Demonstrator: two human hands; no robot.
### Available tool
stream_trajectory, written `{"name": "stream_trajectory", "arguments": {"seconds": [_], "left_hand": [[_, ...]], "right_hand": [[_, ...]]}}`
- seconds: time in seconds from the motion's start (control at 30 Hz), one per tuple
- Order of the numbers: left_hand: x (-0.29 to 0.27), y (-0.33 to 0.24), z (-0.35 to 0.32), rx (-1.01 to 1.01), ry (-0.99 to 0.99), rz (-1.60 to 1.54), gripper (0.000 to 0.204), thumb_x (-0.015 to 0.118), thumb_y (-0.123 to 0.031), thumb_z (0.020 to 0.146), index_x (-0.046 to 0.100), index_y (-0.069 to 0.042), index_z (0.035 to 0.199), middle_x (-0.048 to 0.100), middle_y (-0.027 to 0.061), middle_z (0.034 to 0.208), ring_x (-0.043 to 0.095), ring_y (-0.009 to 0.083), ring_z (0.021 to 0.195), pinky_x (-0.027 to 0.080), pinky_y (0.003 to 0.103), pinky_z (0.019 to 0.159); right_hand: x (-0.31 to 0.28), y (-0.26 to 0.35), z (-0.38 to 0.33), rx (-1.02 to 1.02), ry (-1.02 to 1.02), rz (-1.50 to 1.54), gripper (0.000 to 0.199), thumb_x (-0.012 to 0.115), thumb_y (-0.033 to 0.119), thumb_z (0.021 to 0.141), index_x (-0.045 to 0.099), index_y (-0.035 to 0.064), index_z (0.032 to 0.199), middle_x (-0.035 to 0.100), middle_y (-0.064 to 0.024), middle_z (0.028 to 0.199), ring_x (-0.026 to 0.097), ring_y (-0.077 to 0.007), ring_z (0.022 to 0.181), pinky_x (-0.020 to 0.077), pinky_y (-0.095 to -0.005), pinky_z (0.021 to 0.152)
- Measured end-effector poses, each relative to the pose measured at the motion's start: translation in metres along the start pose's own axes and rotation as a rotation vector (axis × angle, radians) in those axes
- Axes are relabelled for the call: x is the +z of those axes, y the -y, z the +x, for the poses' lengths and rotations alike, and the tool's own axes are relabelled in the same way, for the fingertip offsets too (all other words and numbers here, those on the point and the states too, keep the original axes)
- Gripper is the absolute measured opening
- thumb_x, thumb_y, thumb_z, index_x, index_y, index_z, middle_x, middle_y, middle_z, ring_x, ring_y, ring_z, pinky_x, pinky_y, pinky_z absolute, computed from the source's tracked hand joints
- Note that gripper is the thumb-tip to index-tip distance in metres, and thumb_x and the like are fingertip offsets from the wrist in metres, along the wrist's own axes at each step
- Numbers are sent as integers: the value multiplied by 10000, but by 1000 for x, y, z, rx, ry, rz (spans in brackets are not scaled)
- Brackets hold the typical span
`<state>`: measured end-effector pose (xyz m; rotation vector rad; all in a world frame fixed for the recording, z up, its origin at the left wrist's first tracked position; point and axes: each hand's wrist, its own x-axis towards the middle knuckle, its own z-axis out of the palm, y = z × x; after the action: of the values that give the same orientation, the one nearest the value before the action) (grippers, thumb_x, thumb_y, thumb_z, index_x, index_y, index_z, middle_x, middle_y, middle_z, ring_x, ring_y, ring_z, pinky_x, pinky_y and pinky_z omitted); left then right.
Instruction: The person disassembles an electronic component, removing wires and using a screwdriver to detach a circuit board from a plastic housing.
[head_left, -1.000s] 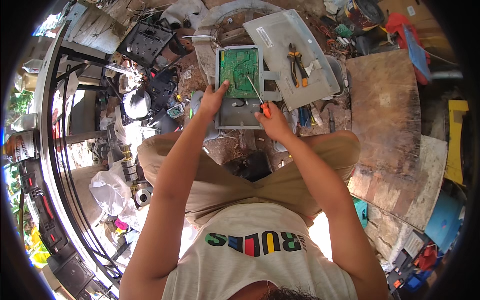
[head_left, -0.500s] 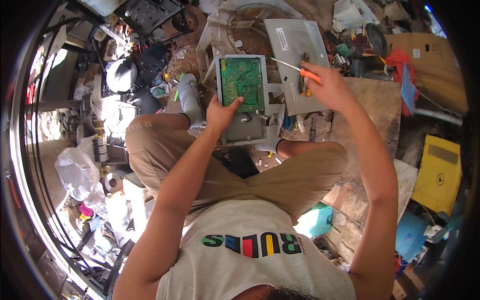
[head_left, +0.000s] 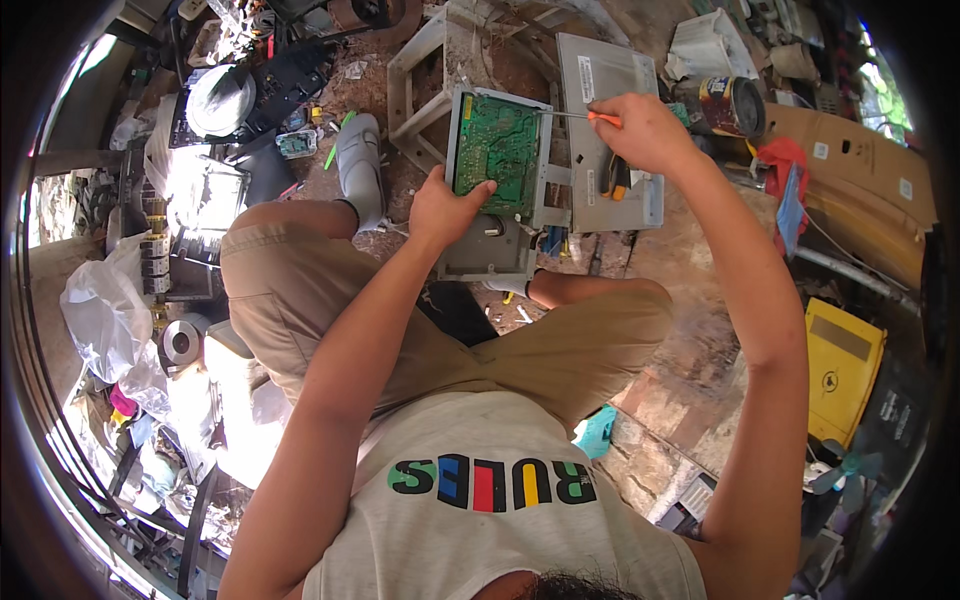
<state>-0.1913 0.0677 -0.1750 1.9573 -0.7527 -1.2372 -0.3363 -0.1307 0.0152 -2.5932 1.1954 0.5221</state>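
My left hand (head_left: 449,207) grips the left side of a grey metal housing (head_left: 480,262), its thumb lying over a green circuit board (head_left: 497,145) set in the upper part. The housing leans over my crossed shins. In my right hand (head_left: 645,132) is a screwdriver (head_left: 606,119) with an orange handle, the fingers closed round it. Its thin shaft points left, and the tip is at the housing's upper right edge; whether it touches a screw is too small to tell. Below that hand, pliers (head_left: 616,180) with orange and black handles lie on a flat grey metal panel (head_left: 600,210).
Beyond the housing stands a worn frame (head_left: 415,80). A dark can (head_left: 728,105) and a cardboard box (head_left: 860,165) are at the far right, with a yellow panel (head_left: 843,375) nearer. Plastic bags (head_left: 105,315), a tape roll (head_left: 181,342) and mixed scrap crowd the left.
My right hand has brought the screwdriver left and level, its tip now at the housing's edge. The head view has shifted, moving the surroundings in the picture. My left hand keeps its hold.
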Motion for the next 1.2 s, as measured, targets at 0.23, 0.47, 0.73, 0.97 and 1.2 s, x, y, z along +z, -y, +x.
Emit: {"name": "stream_trajectory", "arguments": {"seconds": [0.23,0.47,0.73,0.97,1.2], "left_hand": [[0,0,0,-30,12,5,783,770,-561,717,571,-7,1233,699,218,1072,678,366,1025,528,446,886],[1,-7,-1,-19,-31,36,683,788,-507,735,614,11,1144,702,217,1029,682,358,995,522,423,872],[-7,-19,-5,-82,18,18,696,785,-501,743,578,13,1163,701,225,1015,681,383,977,525,453,846],[-13,-21,-4,-94,74,42,742,766,-517,755,520,2,1223,702,236,950,678,423,926,534,500,785],[-15,-20,-3,-116,91,20,727,769,-511,758,517,16,1191,696,241,930,675,433,901,534,498,769]], "right_hand": [[-4,8,7,-41,57,-112,330,593,232,878,709,72,1143,701,-212,941,663,-399,876,530,-439,800],[-9,10,55,52,352,-98,244,551,178,854,669,-29,906,677,-217,772,637,-326,631,501,-453,584],[-33,30,88,662,681,390,168,521,183,903,590,33,932,507,-35,660,310,-100,468,246,-270,395],[-23,28,101,562,716,148,298,552,215,942,645,55,1176,557,-43,710,433,-133,522,316,-298,411],[-17,33,82,209,548,-77,238,550,104,848,676,30,1035,633,-95,750,626,-256,649,501,-373,573]]}}
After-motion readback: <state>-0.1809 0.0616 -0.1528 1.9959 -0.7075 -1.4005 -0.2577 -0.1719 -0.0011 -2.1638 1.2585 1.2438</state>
